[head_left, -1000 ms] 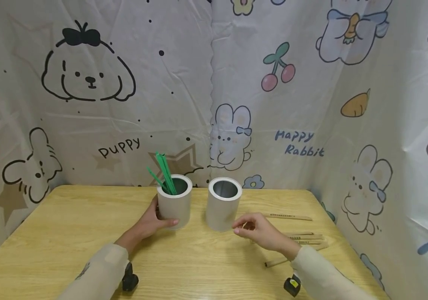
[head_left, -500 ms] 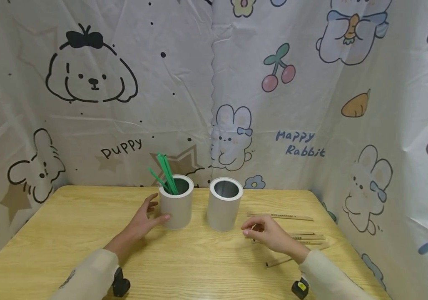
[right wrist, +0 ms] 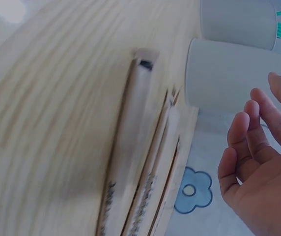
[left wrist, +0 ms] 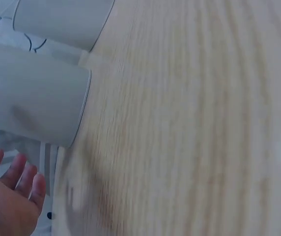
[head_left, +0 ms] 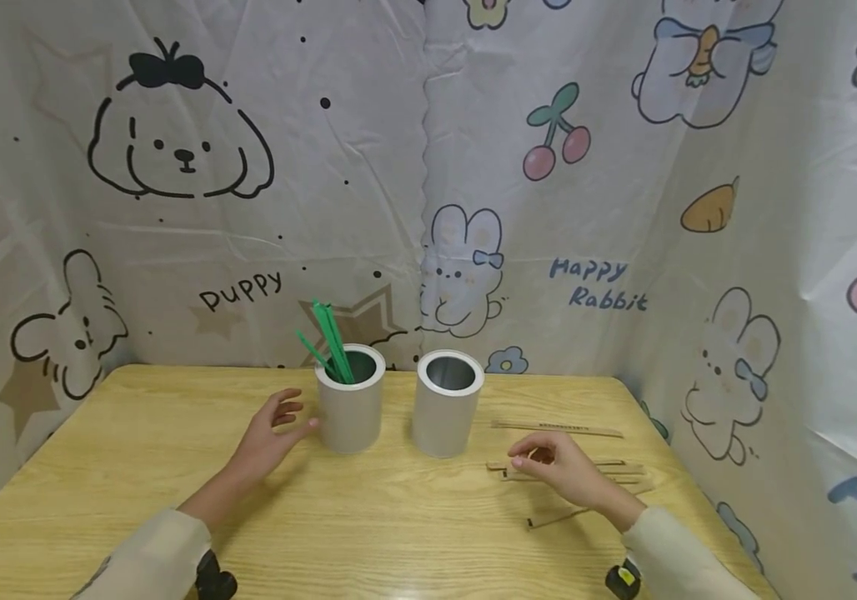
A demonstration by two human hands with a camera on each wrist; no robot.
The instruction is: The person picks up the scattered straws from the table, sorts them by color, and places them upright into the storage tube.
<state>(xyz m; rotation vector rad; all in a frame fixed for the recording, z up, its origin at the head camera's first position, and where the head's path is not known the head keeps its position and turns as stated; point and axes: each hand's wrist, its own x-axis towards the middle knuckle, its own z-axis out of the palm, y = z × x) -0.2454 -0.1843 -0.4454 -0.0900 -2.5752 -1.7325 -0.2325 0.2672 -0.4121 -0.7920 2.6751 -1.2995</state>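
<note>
Two pale grey-white cylindrical cups stand upright side by side on the wooden table. The left cup [head_left: 350, 408] has several thin green sticks [head_left: 333, 343] leaning in it; only the dark inner wall shows in the right cup [head_left: 447, 412]. My left hand [head_left: 263, 437] is just left of the left cup, thumb towards its side, holding nothing. Over the slim brown paper-wrapped sticks [head_left: 578, 429] on the right, my right hand [head_left: 567, 473] hovers with loosely bent fingers and nothing in them. In the right wrist view, printed text shows on these wrapped sticks [right wrist: 126, 142].
A light wood-grain table [head_left: 368, 533] spans the view. Behind it and along both sides hangs a pale cloth [head_left: 368, 208] printed with cartoon animals, and the cups stand near the table's back edge.
My left hand has let go of the left cup and drawn away to the left. From beside the right cup, my right hand has moved right, over the wrapped sticks.
</note>
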